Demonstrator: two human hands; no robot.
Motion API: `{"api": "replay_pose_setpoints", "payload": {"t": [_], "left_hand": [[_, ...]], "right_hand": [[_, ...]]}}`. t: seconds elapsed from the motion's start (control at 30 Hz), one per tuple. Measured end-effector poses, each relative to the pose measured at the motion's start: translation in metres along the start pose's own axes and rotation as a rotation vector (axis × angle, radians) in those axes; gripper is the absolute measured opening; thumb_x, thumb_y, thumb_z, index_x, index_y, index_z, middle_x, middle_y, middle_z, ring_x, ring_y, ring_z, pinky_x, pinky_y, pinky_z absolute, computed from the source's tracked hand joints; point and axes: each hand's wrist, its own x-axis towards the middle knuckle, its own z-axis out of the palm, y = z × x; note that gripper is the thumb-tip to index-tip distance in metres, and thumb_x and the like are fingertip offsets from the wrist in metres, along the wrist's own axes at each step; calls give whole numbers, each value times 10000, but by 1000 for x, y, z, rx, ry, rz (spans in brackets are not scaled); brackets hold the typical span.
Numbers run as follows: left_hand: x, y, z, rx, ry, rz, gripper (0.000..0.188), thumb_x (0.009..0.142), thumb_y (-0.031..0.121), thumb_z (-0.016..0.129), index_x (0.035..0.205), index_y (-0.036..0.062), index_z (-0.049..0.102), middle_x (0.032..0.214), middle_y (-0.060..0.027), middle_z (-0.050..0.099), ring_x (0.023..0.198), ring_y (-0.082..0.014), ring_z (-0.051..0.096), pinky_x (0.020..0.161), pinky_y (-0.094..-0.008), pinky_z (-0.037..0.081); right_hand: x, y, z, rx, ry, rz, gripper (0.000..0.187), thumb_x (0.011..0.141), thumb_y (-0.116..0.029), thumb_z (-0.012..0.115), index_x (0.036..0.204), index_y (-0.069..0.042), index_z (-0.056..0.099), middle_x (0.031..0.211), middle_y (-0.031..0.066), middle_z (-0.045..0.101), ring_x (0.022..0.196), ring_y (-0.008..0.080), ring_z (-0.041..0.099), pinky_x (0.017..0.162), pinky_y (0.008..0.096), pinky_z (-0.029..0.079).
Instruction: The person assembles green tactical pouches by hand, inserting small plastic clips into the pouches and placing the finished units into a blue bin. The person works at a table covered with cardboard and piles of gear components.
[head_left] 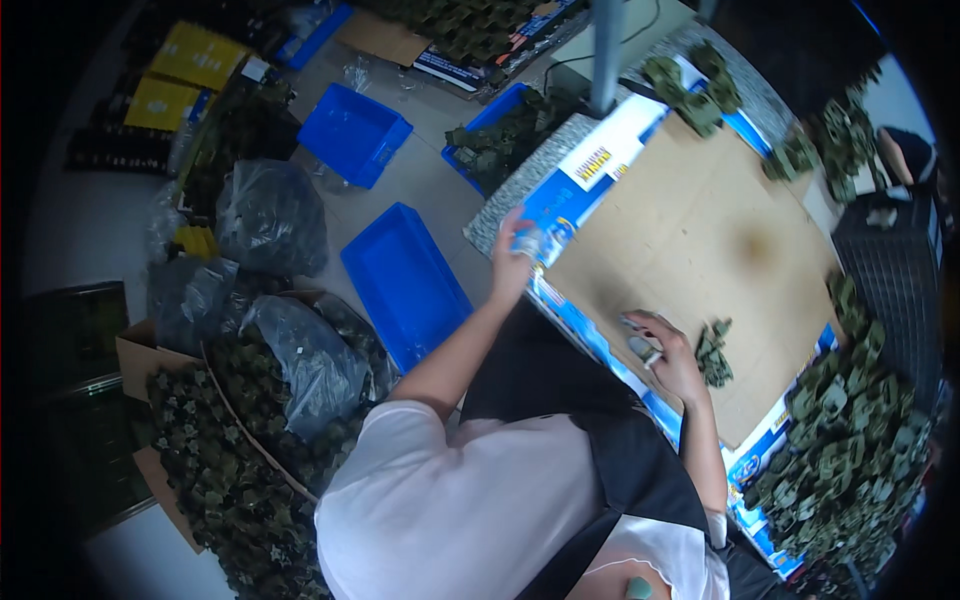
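My left hand (511, 265) is at the near left corner of a flattened cardboard box (690, 225) that covers the tabletop. Its fingers are blurred near something small and pale; whether they grip it I cannot tell. Over the near side of the cardboard, my right hand (672, 352) is closed around a small grey and white object (642, 348), whose kind is not clear. Just right of that hand, a small bunch of dark green leaf-like pieces (714, 352) lies on the cardboard.
Strands of green leaf-like pieces hang at the table's right side (840, 440) and lie at its far edge (695, 88). Blue bins (405, 285) stand on the floor to the left. Beyond them are clear plastic bags (270, 215) and a large heap of green pieces (225, 450).
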Motion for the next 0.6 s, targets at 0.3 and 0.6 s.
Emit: {"api": "replay_pose_setpoints", "payload": {"t": [0.3, 0.6], "left_hand": [[227, -156, -176, -49, 256, -546, 602, 836, 155, 603, 1354, 177, 298, 1193, -120, 459, 1020, -181, 485, 814, -262, 401], [362, -351, -182, -301, 175, -1257, 958, 683, 443, 705, 1386, 320, 66, 1406, -78, 178, 1232, -321, 250, 855, -624, 331]], "right_hand": [[390, 25, 199, 759, -254, 503, 464, 748, -41, 509, 1207, -106, 491, 1101, 96, 548, 1011, 221, 547, 796, 326, 477], [654, 221, 258, -655, -59, 366, 684, 609, -162, 679, 1244, -163, 425, 1140, 177, 499, 1100, 361, 457, 904, 405, 399]]}}
